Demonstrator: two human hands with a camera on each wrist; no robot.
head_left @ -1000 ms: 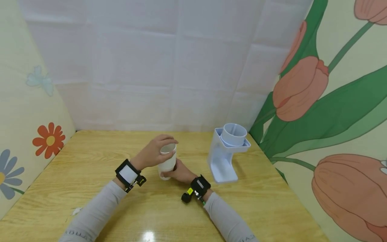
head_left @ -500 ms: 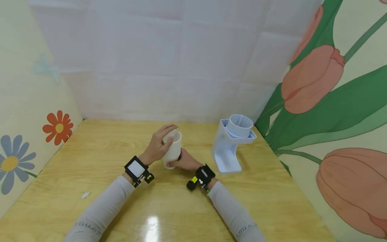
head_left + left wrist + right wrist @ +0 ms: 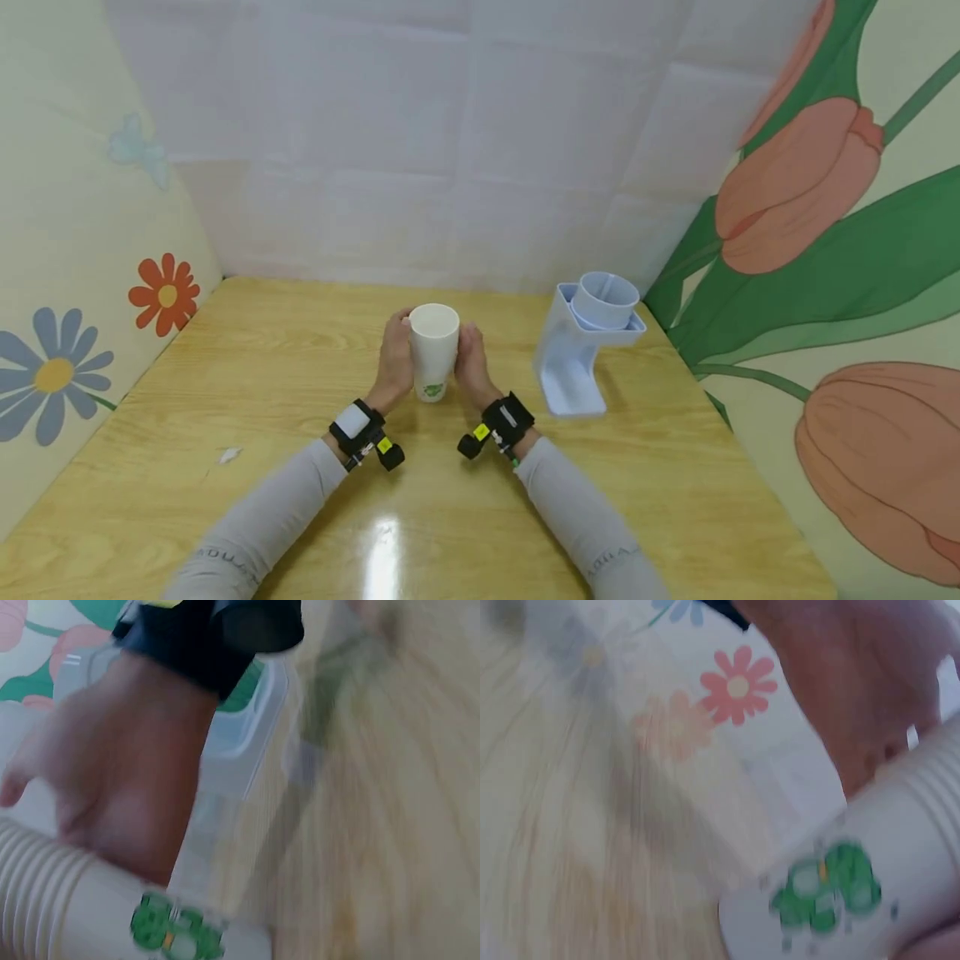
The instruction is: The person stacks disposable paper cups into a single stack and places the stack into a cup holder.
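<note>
A stack of white paper cups [image 3: 434, 350] stands upright near the middle of the table in the head view, with a green print near its base. Several nested rims show along the stack in both wrist views. My left hand [image 3: 393, 360] holds its left side, thumb near the top rim. On the opposite side my right hand [image 3: 474, 365] holds it too, its fingers partly hidden behind the cups. The right hand [image 3: 127, 772] also appears in the left wrist view, and the left hand [image 3: 862, 675] in the right wrist view; both are blurred.
A pale blue plastic stand [image 3: 573, 354] with a round tube [image 3: 608, 302] on top is to the right on the wooden table [image 3: 300, 333]. A small white scrap or mark [image 3: 228, 455] lies at the left. Flower-printed sheets flank both sides; a white sheet hangs behind.
The left hand has come down from the rim to the cups' left side. The right hand has slid up from the base. The stack's green print has come into view; the head view has shifted.
</note>
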